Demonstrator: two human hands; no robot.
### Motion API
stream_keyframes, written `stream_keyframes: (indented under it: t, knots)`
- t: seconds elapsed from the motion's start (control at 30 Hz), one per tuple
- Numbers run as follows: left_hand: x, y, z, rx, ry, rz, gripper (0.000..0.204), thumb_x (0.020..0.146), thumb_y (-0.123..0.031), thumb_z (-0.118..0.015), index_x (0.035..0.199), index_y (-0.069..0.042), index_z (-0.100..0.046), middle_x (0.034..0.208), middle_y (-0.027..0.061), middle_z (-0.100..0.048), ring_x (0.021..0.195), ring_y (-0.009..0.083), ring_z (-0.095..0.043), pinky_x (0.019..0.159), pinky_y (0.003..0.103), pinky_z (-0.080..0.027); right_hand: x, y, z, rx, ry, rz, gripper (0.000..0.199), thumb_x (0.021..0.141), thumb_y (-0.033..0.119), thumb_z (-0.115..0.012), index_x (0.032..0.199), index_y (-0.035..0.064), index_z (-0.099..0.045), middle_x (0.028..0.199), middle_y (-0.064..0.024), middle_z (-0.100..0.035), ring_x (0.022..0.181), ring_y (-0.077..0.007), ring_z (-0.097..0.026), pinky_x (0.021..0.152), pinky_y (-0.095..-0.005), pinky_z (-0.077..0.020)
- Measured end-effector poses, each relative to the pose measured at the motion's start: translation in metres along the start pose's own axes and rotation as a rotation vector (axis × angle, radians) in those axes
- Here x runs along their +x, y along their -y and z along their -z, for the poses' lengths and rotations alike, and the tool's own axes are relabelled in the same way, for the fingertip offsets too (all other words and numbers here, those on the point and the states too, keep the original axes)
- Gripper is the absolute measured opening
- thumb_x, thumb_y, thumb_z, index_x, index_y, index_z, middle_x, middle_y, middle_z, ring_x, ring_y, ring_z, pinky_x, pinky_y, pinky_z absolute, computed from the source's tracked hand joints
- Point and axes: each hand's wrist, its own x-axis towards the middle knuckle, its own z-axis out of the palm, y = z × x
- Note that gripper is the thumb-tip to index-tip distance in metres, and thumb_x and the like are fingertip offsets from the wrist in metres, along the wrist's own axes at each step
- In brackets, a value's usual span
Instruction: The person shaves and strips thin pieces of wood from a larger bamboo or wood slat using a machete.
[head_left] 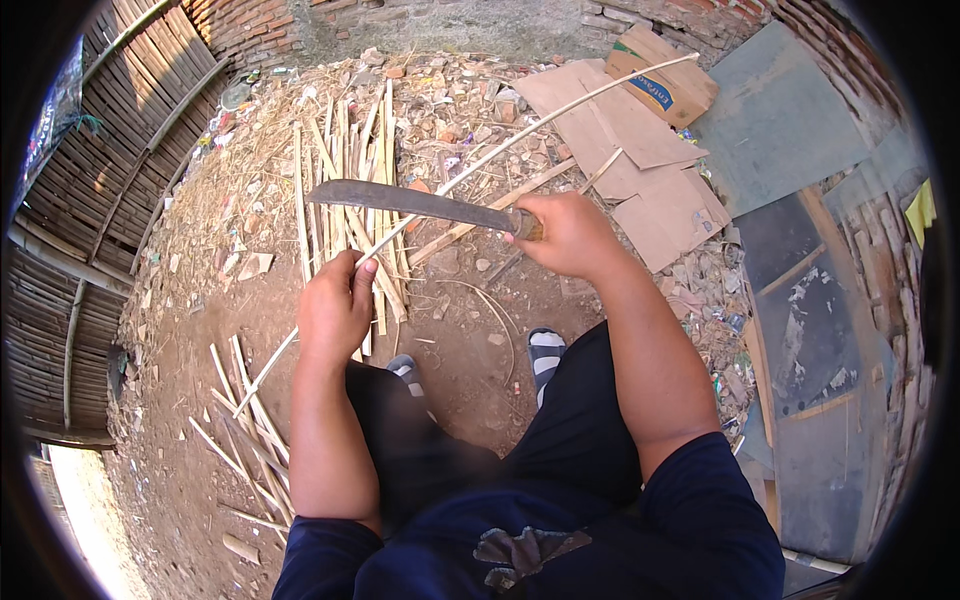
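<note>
Bamboo is what you have in hand: 1 long, thin bamboo strip [470, 170] runs from near your left knee up and away toward the cardboard sheets [640, 150] at the far side. Your left hand [335, 305] is closed around that strip low down, thumb on top, pinning it steady. Your right hand [570, 235] is wrapped tight on the handle of the curved machete [420, 203], and the blade lies across the strip just above your left fist, edge against the wood as far as I can judge.

Now the doing of it, as I read it: keep the blade at a shallow angle so it shaves rather than bites, and push away from your body, never toward the left thumb, which sits close to the steel. Hold the strip firm so it cannot whip. Short, even strokes look safer than 1 long one on a piece this slender.

Behind the blade a bundle of split bamboo slats [345, 190] rests on the dirt, and more offcuts [245, 420] lie by your left leg. Your 2 striped sandals [545, 350] stay planted below.
</note>
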Motion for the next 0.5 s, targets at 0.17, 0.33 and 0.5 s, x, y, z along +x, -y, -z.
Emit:
stream_keyframes:
  t: [0.17, 0.33, 0.5]
  knots:
    - [0.002, -0.002, 0.001, 0.025, 0.02, -0.016, 0.036, 0.107, -0.037, -0.061, 0.099, -0.002, -0.067, 0.087, 0.0247, -0.069, 0.082, 0.0467, -0.067, 0.07, 0.053, -0.05, 0.003, -0.015, -0.005, 0.035, -0.094, -0.037, 0.039, 0.084, 0.035, -0.086, 0.113, 0.0108, -0.076, 0.088, -0.0192, -0.073, 0.085, -0.0398, -0.072, 0.075, -0.0479, -0.0553]
    - [0.0, -0.002, 0.0, 0.027, 0.012, -0.033, 0.034, 0.106, -0.036, -0.062, 0.1, -0.004, -0.069, 0.083, 0.0237, -0.07, 0.079, 0.0467, -0.068, 0.068, 0.053, -0.051, 0.004, -0.009, -0.005, -0.002, -0.061, -0.012, 0.039, 0.084, 0.034, -0.086, 0.114, 0.0106, -0.077, 0.086, -0.0198, -0.073, 0.082, -0.0401, -0.072, 0.073, -0.0463, -0.0554]
    - [-0.001, -0.003, 0.003, 0.037, 0.023, -0.041, 0.037, 0.106, -0.038, -0.063, 0.092, -0.004, -0.065, 0.077, 0.0216, -0.068, 0.074, 0.0452, -0.066, 0.065, 0.053, -0.05, 0.001, -0.011, -0.002, -0.016, -0.025, -0.002, 0.044, 0.085, 0.036, -0.083, 0.123, 0.0142, -0.075, 0.094, -0.0187, -0.075, 0.094, -0.0394, -0.073, 0.08, -0.0495, -0.0572]
